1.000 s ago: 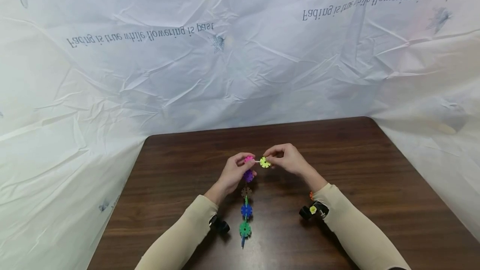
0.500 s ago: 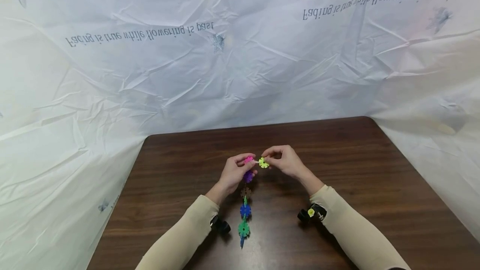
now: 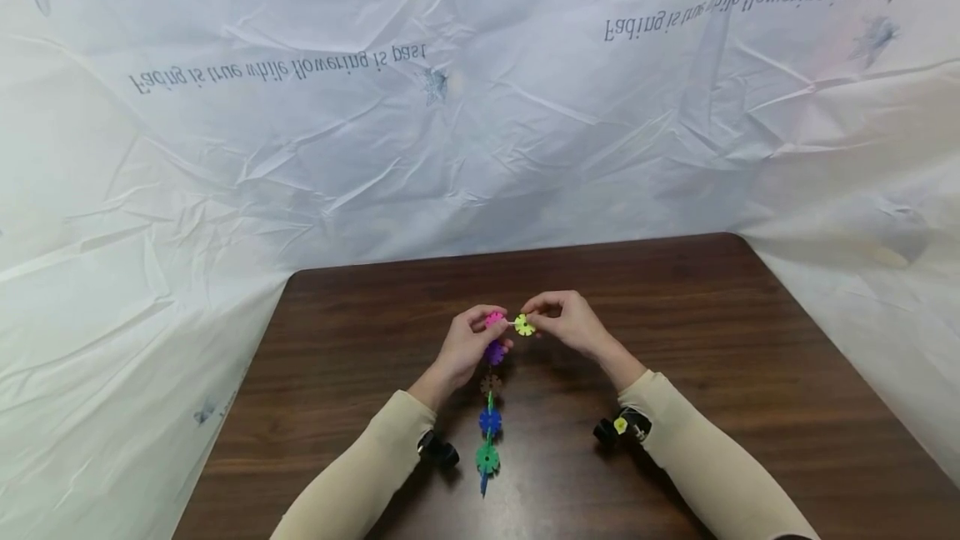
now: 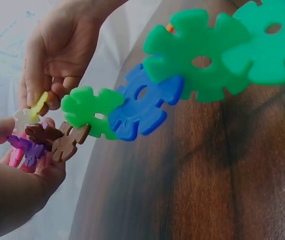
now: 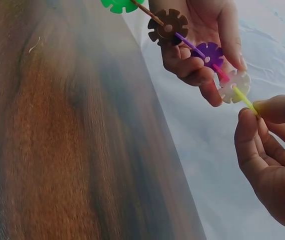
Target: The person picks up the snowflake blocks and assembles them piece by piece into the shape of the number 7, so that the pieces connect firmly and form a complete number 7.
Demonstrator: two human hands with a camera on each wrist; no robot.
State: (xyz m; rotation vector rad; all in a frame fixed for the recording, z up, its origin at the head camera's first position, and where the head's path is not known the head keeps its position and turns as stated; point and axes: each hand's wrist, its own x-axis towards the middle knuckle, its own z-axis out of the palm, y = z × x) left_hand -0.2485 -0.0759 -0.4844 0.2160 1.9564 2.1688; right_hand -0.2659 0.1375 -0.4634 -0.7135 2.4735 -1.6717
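A chain of notched plastic snowflake discs runs down from my left hand (image 3: 459,346). Its thumb and fingers pinch the far end, around a pink disc (image 3: 494,320) and a white disc (image 5: 236,87). Below follow a purple disc (image 3: 494,353), brown discs (image 3: 491,385), a blue disc (image 3: 490,421) and a green disc (image 3: 487,458), with more green pieces among them. With thumb and fingertips my right hand (image 3: 573,325) pinches a yellow disc (image 3: 524,325). Seen from the right wrist, the yellow disc is edge-on, its tip overlapping the white disc. Fingers partly cover the pink disc.
Under the hands lies a dark wooden table (image 3: 360,315). White printed sheeting (image 3: 480,148) hangs behind and beside it. Each wrist wears a black camera (image 3: 442,452). A bit of orange (image 4: 170,28) peeks out behind the chain in the left wrist view.
My right hand has shifted slightly left with the yellow disc, narrowing the gap to the left hand. An orange piece beside the right sleeve has dropped out of sight in the head view.
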